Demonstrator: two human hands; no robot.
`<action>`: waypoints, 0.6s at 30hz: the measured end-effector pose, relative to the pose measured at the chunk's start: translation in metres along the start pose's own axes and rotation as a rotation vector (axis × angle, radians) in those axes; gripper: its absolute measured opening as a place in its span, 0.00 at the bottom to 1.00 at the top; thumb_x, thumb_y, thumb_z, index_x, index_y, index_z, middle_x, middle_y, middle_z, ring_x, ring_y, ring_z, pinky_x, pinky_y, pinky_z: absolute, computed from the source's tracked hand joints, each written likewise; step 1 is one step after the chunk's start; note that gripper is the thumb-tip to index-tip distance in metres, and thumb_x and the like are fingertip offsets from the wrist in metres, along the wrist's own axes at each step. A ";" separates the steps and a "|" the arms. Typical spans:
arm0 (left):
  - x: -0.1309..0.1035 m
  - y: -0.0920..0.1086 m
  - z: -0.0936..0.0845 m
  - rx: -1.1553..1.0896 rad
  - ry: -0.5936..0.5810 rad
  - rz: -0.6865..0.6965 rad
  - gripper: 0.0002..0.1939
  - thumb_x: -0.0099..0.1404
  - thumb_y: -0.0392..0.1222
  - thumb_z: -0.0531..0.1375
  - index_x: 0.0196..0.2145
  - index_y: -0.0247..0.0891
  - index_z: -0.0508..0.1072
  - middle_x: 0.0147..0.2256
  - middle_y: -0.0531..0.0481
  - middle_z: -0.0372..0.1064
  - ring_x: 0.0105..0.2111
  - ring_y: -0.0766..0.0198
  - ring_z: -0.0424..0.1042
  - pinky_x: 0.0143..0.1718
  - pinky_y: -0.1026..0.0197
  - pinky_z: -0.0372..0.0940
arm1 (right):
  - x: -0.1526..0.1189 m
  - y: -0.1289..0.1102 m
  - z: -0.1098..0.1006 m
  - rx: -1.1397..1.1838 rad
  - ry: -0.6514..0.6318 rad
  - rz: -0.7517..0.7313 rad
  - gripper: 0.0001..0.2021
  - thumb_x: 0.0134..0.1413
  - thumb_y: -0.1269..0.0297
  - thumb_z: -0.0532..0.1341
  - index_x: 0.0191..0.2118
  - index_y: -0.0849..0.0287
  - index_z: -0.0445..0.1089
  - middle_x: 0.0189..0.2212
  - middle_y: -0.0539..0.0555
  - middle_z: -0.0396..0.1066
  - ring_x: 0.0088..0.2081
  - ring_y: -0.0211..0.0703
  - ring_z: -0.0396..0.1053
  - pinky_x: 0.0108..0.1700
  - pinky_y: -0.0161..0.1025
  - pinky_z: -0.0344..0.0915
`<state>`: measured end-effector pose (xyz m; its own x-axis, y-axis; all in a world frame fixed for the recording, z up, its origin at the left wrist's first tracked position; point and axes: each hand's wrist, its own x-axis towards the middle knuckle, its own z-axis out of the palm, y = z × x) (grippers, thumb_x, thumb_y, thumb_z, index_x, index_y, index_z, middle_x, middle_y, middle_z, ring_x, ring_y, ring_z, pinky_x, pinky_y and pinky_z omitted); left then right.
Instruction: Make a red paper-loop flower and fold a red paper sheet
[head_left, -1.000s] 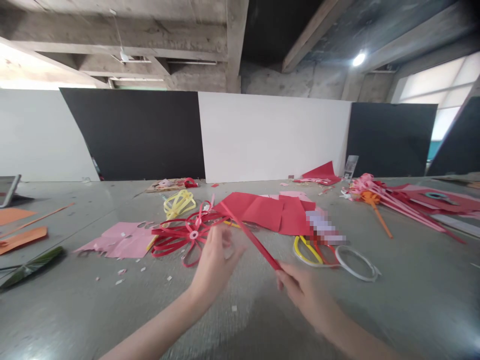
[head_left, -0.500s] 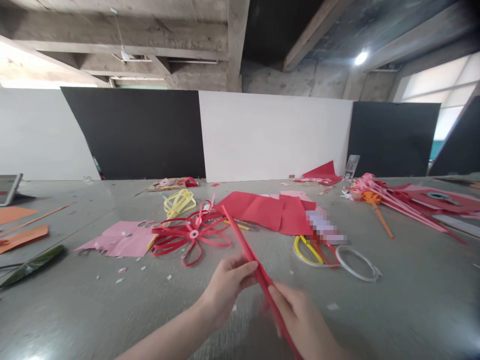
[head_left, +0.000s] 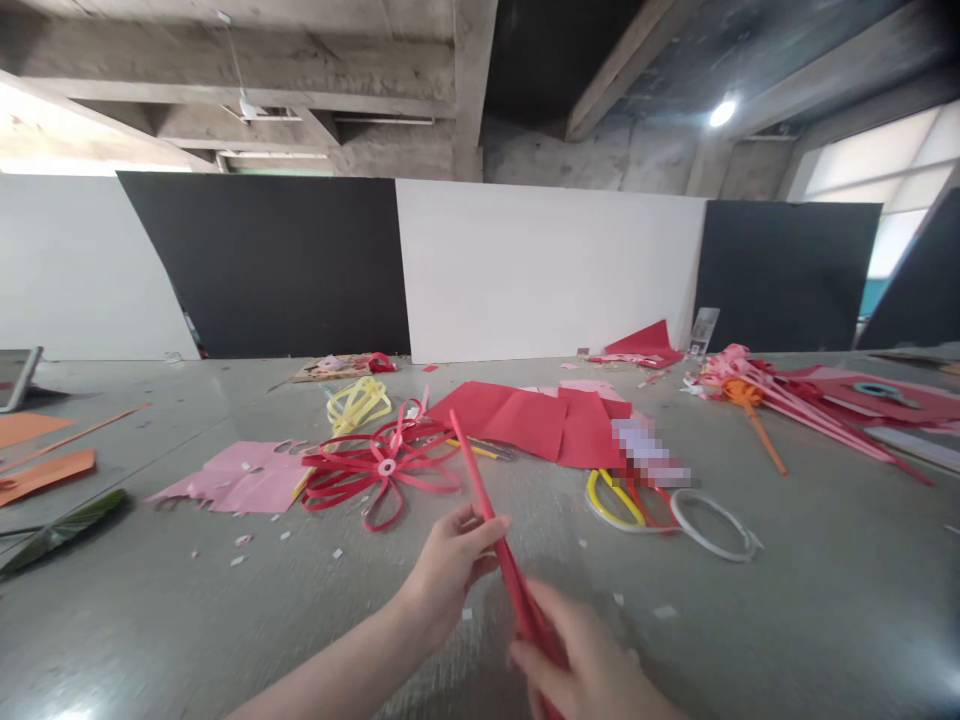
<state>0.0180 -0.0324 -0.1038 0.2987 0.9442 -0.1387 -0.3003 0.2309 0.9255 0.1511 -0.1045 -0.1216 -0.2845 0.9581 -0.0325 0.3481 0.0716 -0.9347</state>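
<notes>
A long, thin red paper roll [head_left: 474, 470] slants from the middle of the view down toward the bottom edge. My left hand [head_left: 454, 560] pinches it around its middle, thumb on top. Lower down, my right hand [head_left: 581, 655], somewhat blurred, has its fingers around the wider, looser part of the same roll. Beyond my hands lie flat red paper sheets [head_left: 525, 422]. A red paper-strip flower [head_left: 360, 480] with a small pink centre is to the left of the roll.
Pink paper [head_left: 244, 475] and a yellow strip shape [head_left: 360, 405] lie left. Right are yellow, red and white loops [head_left: 716, 525], then pink and orange paper pieces [head_left: 742, 385]. A green leaf-like piece [head_left: 71, 530] is far left. White and black panels stand behind.
My right hand has moved slightly down along the roll, whose lower part now looks wider. The roll stands a little steeper, and my left hand has shifted slightly left.
</notes>
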 end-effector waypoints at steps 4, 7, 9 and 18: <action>-0.003 0.001 0.002 -0.002 -0.045 0.001 0.11 0.50 0.42 0.66 0.27 0.36 0.68 0.24 0.56 0.62 0.25 0.71 0.64 0.28 0.68 0.61 | 0.002 0.009 0.008 0.245 -0.052 0.103 0.10 0.52 0.57 0.51 0.36 0.58 0.60 0.23 0.45 0.58 0.15 0.29 0.53 0.17 0.28 0.48; -0.004 0.006 0.002 0.006 -0.155 -0.035 0.10 0.50 0.40 0.65 0.29 0.34 0.69 0.28 0.50 0.67 0.30 0.67 0.67 0.33 0.66 0.62 | 0.003 0.012 0.010 0.361 0.036 0.091 0.14 0.51 0.53 0.51 0.38 0.57 0.62 0.22 0.45 0.55 0.17 0.29 0.49 0.19 0.29 0.47; -0.004 0.009 0.001 0.009 -0.222 -0.027 0.10 0.51 0.38 0.65 0.30 0.33 0.68 0.30 0.47 0.69 0.32 0.65 0.68 0.35 0.65 0.62 | 0.004 0.013 0.008 0.374 0.096 0.070 0.15 0.52 0.52 0.51 0.39 0.57 0.62 0.22 0.45 0.55 0.19 0.31 0.50 0.21 0.30 0.49; -0.007 0.005 0.004 0.051 -0.161 0.022 0.09 0.51 0.40 0.64 0.28 0.34 0.68 0.30 0.47 0.70 0.33 0.64 0.69 0.36 0.65 0.63 | 0.012 0.029 -0.002 -0.193 0.151 -0.083 0.14 0.57 0.57 0.44 0.31 0.59 0.60 0.19 0.47 0.58 0.21 0.36 0.57 0.24 0.33 0.51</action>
<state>0.0176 -0.0388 -0.0969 0.4350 0.8981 -0.0642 -0.2634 0.1951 0.9448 0.1593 -0.0907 -0.1480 -0.1878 0.9763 0.1077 0.4970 0.1891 -0.8469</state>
